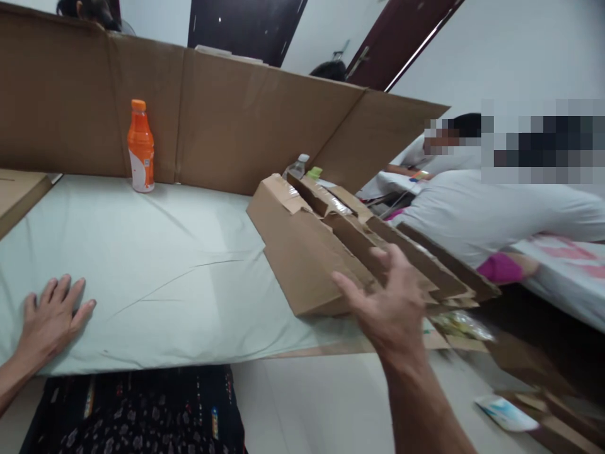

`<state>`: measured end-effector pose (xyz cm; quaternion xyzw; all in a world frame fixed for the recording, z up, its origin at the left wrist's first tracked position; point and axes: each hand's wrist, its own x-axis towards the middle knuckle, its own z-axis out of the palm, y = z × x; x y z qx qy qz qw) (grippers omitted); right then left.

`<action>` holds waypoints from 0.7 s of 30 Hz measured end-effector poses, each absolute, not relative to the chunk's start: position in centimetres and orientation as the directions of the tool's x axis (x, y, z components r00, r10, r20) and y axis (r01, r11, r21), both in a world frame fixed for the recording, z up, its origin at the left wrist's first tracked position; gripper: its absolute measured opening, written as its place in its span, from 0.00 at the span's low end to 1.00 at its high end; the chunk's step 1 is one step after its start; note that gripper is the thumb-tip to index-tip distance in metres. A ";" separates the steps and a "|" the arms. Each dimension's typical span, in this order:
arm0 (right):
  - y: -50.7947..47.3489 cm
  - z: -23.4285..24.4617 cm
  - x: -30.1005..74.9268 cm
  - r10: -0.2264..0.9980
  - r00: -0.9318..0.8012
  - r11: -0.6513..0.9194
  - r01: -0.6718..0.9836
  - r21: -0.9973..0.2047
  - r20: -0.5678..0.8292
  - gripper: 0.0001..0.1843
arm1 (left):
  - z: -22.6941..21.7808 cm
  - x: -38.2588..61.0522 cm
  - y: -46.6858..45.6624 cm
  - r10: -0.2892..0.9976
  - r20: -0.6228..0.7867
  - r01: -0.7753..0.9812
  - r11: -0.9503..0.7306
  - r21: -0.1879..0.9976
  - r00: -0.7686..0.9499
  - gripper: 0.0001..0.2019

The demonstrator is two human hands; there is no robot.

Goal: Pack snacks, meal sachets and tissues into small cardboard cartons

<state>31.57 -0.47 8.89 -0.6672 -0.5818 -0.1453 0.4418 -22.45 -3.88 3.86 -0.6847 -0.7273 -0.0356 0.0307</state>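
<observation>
My left hand [53, 316] lies flat on the pale green cloth-covered table [155, 277], fingers spread, holding nothing. My right hand [390, 302] reaches over the near end of an open brown cardboard box [302, 246] at the table's right edge; its fingers are spread and touch the box's flaps, thumb at the box's side. The box is long, its flaps standing open, and it lies at an angle. What is inside it is hidden.
An orange drink bottle [140, 146] stands at the back left against a tall cardboard partition [227, 120]. A clear bottle [297, 167] sits behind the box. Another person [472, 208] in white leans at the right. Packets [503, 413] lie on the floor.
</observation>
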 end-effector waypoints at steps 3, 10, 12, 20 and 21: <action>3.1 8.6 32.3 0.798 0.363 0.018 0.783 -0.622 0.480 0.39 | 3.5 -23.0 -3.9 0.991 0.120 0.993 0.049 0.104 -0.062 0.26; 1.7 10.2 27.2 0.845 0.159 0.244 0.735 -0.632 0.511 0.11 | 2.3 -22.7 -2.7 0.961 0.270 0.926 -0.049 0.374 -0.058 0.33; 0.3 11.5 24.6 0.821 -0.002 0.390 0.732 -0.559 0.571 0.06 | 2.4 -21.5 -1.9 0.951 0.306 0.889 -0.184 0.420 0.052 0.38; -2.0 15.1 18.0 0.555 -0.697 0.741 0.165 -0.651 0.454 0.09 | 5.0 -17.9 1.2 0.826 0.230 0.430 -0.481 0.764 0.514 0.66; -1.8 15.4 18.1 0.566 -0.695 0.707 0.133 -0.694 0.443 0.11 | 5.2 -17.9 1.2 0.821 0.209 0.380 -0.451 0.808 0.531 0.67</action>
